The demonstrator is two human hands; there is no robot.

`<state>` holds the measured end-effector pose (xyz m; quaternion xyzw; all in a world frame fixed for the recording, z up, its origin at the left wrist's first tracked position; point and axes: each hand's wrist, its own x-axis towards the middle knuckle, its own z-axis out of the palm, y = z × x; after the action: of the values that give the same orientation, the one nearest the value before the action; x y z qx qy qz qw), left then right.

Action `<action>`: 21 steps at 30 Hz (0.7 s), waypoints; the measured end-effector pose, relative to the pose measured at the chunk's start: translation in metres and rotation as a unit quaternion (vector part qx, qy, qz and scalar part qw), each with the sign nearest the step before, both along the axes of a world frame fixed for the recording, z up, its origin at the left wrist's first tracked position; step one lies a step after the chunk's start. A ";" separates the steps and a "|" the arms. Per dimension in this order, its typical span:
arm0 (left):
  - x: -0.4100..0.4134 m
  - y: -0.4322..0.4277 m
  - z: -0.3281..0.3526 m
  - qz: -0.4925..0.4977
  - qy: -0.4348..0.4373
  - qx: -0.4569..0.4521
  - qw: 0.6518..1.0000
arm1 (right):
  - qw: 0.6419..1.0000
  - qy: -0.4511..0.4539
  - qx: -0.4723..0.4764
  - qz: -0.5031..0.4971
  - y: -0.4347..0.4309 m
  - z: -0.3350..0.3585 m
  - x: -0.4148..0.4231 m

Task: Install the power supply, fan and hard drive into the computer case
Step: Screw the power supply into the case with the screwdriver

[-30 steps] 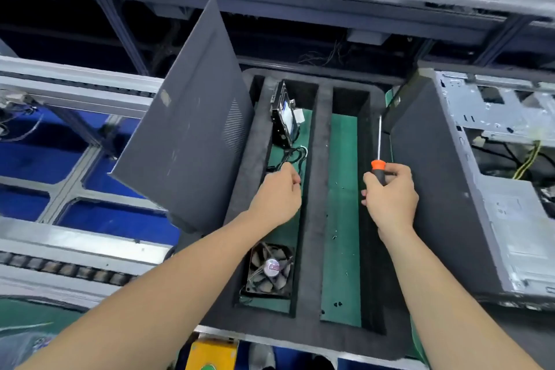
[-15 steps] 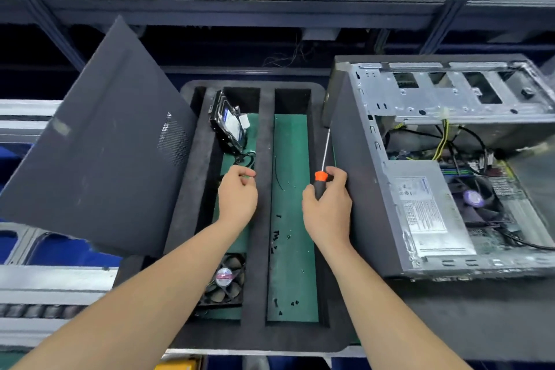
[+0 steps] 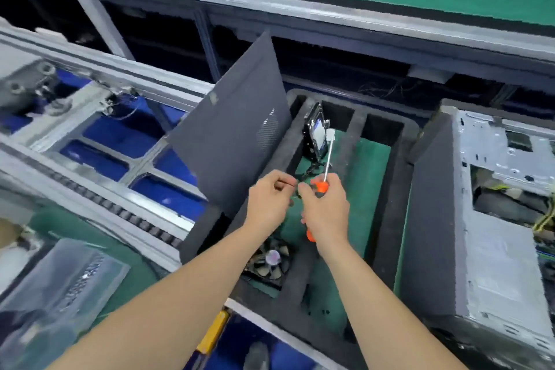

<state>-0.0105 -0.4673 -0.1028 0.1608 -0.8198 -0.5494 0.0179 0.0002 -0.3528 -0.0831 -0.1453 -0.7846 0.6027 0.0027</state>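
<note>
Orange-handled screwdriver [image 3: 322,186] sat gripped in the right hand [image 3: 326,210]; the left hand [image 3: 267,203] pinched a small dark piece [image 3: 286,182], mid-frame. Hard drive [image 3: 315,135] and fan [image 3: 270,258] sat in the foam tray [image 3: 393,234] at centre. Seating that piece squarely on the tip seemed wise.

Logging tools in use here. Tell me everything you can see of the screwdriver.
The screwdriver has a slim silvery metal shaft, an orange collar and an orange butt end; the grip between is mostly hidden inside the right hand, which holds it. It tilts up and away over the foam tray, its tip in front of the hard drive; contact there is unclear.
</note>
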 end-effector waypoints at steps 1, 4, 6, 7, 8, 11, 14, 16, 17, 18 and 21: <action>0.010 -0.013 0.008 0.037 0.015 0.009 0.999 | 0.999 0.007 0.005 0.037 -0.017 0.005 0.002; 0.050 -0.063 0.028 0.147 0.050 0.021 0.988 | 0.987 0.028 -0.008 0.155 -0.076 0.015 0.017; 0.083 -0.100 0.036 0.215 0.067 0.014 0.974 | 0.975 0.046 -0.007 0.219 -0.119 0.020 0.035; 0.101 -0.117 0.039 0.244 0.071 0.010 0.967 | 0.970 0.053 -0.009 0.239 -0.140 0.022 0.045; 0.118 -0.133 0.041 0.265 0.073 0.007 0.962 | 0.966 0.058 -0.019 0.251 -0.159 0.023 0.057; 0.167 -0.176 0.040 0.297 0.065 -0.009 0.953 | 0.956 0.080 -0.041 0.280 -0.211 0.025 0.093; 0.206 -0.214 0.031 0.324 0.049 -0.018 0.945 | 0.945 0.089 -0.045 0.312 -0.253 0.017 0.123; 0.226 -0.241 0.020 0.346 0.021 -0.017 0.938 | 0.933 0.073 -0.008 0.352 -0.277 0.008 0.136; 0.235 -0.256 0.012 0.354 -0.003 -0.021 0.935 | 0.927 0.058 0.013 0.371 -0.289 0.002 0.140; 0.243 -0.270 0.003 0.360 -0.033 -0.031 0.932 | 0.922 0.043 0.027 0.384 -0.300 -0.003 0.144; 0.261 -0.306 -0.026 0.335 -0.115 -0.112 0.928 | 0.917 0.022 0.066 0.393 -0.326 -0.022 0.148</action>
<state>0.2501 -0.7733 -0.1284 0.4855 -0.7706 -0.3938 0.1243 0.1483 -0.6786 -0.1055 0.1887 -0.8163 0.5048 -0.2079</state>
